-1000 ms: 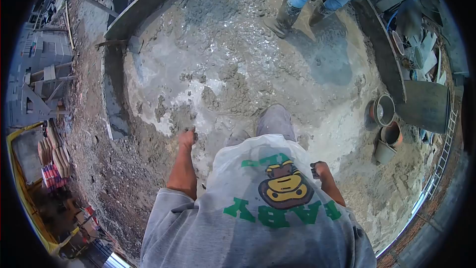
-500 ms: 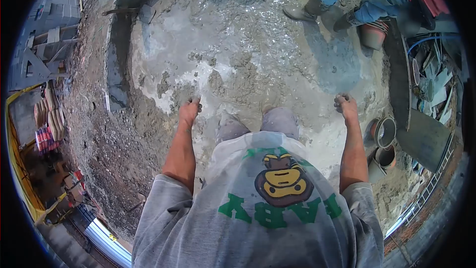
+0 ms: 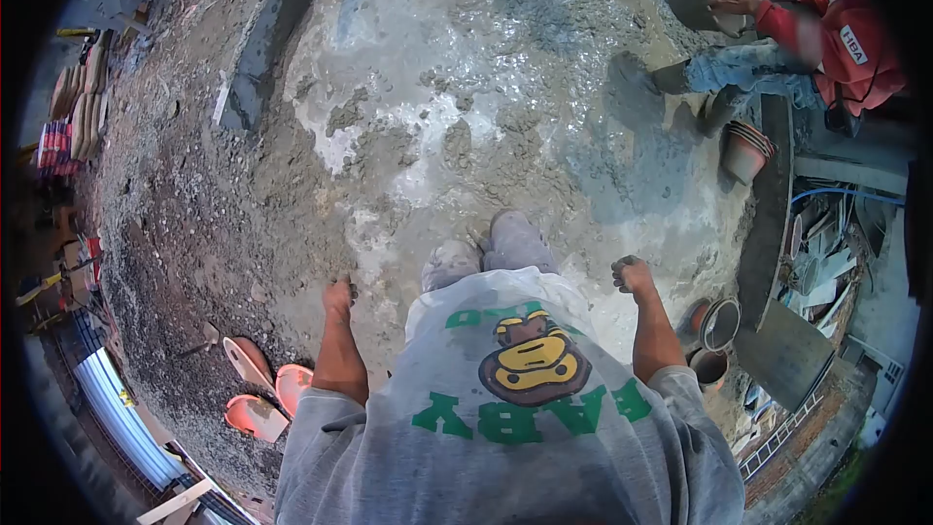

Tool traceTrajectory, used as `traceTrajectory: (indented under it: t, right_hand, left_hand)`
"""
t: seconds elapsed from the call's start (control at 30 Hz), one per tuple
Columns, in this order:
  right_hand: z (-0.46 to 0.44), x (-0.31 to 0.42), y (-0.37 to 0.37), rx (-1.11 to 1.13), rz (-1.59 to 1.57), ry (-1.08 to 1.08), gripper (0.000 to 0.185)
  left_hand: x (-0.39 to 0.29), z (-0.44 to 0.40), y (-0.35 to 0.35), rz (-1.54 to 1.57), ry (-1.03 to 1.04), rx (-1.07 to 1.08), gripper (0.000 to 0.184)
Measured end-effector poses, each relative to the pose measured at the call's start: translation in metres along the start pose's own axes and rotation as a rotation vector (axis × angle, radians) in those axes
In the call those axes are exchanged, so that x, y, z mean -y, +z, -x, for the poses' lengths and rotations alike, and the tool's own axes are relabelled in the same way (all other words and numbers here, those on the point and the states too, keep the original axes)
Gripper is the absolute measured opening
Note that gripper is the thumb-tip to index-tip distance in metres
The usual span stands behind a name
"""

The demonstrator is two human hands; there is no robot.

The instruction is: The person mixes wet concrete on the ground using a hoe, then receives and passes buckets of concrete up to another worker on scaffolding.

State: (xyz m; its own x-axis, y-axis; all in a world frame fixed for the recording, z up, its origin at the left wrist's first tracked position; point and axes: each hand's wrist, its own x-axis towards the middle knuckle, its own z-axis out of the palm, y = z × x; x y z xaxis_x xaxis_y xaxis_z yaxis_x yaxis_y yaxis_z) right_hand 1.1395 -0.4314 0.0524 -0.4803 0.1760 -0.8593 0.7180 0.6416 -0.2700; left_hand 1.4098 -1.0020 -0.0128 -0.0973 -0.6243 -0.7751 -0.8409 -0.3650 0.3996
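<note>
My left hand (image 3: 340,294) hangs at my side with its fingers curled in, over the border of gravelly soil and wet mortar; nothing shows in it. On the other side, my right hand (image 3: 632,274) is also loosely closed and looks bare. It is nearest to a pair of buckets (image 3: 720,325) on the ground, but apart from them. Below and ahead spreads a patch of wet grey concrete (image 3: 428,126), lumpy in places and shiny with water. My knees show in front of my grey shirt.
A co-worker in a red top (image 3: 865,49) holds a bucket (image 3: 688,2) at upper right. Stacked buckets (image 3: 746,154) lie near a low board (image 3: 768,204). Orange containers (image 3: 259,416) rest on gravel at lower left. A concrete edge (image 3: 248,78) borders the left side.
My view has shifted, and both hands sit lower in it, still curled. The co-worker's hands and a bucket have come into sight. Orange containers now show at lower left.
</note>
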Motion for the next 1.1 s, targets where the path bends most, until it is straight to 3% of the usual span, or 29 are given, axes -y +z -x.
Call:
traceTrajectory:
  t: [0.13,0.27,0.33,0.5,0.6,0.67,0.77,0.87,0.93,1.1]
  right_hand:
    - [-0.005,0.046,-0.005,-0.158,0.027,-0.242,0.031]
    - [0.012,0.069,-0.014,-0.415,-0.013,-0.431,0.034]
    - [0.01,0.068,-0.015,-0.431,0.025,-0.423,0.036]
    - [-0.014,0.08,-0.029,-0.318,0.302,-0.204,0.038]
    - [0.002,0.12,-0.025,-0.241,0.19,-0.295,0.038]
    - [0.016,0.129,-0.028,-0.19,0.119,-0.349,0.036]
    - [0.027,0.136,-0.035,-0.168,0.105,-0.331,0.034]
    - [0.003,0.102,-0.048,-0.182,0.212,-0.2,0.033]
    - [-0.009,0.082,-0.047,-0.174,0.199,-0.147,0.032]
    - [-0.003,0.044,-0.034,-0.204,0.111,-0.147,0.032]
  left_hand:
    - [0.049,-0.016,-0.021,0.183,-0.131,-0.037,0.021]
    - [0.079,-0.091,0.024,0.142,-0.132,0.11,0.022]
    - [0.068,-0.091,0.057,0.478,-0.095,0.108,0.025]
    - [0.054,-0.016,0.059,0.485,0.136,0.161,0.028]
    - [0.116,-0.012,0.054,0.409,-0.078,0.074,0.026]
    - [0.211,-0.061,0.054,0.049,0.031,-0.002,0.023]
    - [0.141,0.008,0.017,0.436,-0.108,0.008,0.022]
    - [0.095,0.007,0.014,0.366,-0.057,-0.056,0.023]
    - [0.076,-0.028,0.027,0.383,0.003,-0.078,0.034]
    - [0.003,-0.058,0.059,0.376,0.045,0.035,0.028]
